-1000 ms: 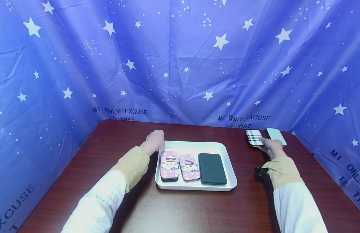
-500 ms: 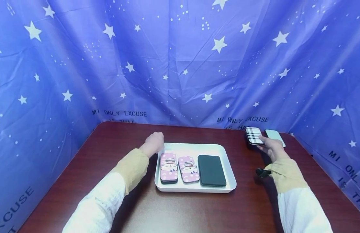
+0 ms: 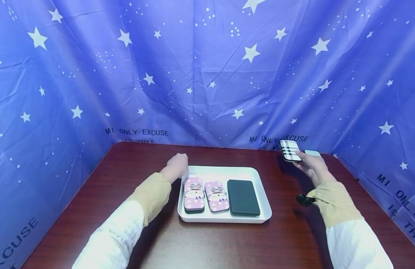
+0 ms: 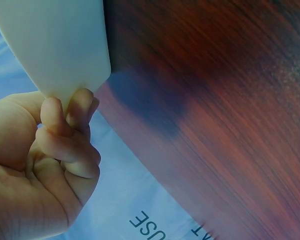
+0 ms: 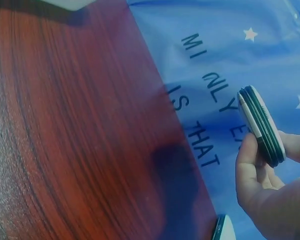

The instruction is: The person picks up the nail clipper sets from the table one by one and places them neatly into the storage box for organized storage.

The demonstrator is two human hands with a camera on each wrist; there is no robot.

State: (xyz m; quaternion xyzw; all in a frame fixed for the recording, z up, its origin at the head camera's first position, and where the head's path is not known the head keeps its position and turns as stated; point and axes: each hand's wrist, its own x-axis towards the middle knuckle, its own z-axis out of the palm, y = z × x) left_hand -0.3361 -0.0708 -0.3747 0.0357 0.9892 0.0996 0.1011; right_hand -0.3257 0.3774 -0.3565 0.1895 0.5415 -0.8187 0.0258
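Observation:
My left hand (image 3: 177, 165) pinches the far left corner of a white tray (image 3: 224, 220) between thumb and fingers; the left wrist view shows the fingertips on the tray's edge (image 4: 65, 45). On the far right, my right hand (image 3: 313, 168) holds a rounded black-and-white plaid case (image 3: 289, 149) by its side, raised over the table with a shadow below. The right wrist view shows the closed, layered dark edge of this plaid case (image 5: 261, 125). Inside the tray lie two pink patterned cases (image 3: 194, 194), side by side, and a larger flat black case (image 3: 243, 198) on the right.
A pale mint case (image 3: 312, 153) lies at the far right corner of the brown table (image 3: 207, 246), partly hidden behind my right hand. Blue star-printed curtain (image 3: 200, 74) surrounds the back and sides. A small black object (image 3: 305, 200) sits at my right wrist.
My right hand has lifted the plaid case off the table, moving it up and slightly left, and now covers more of the mint case. The left hand keeps its grip on the tray.

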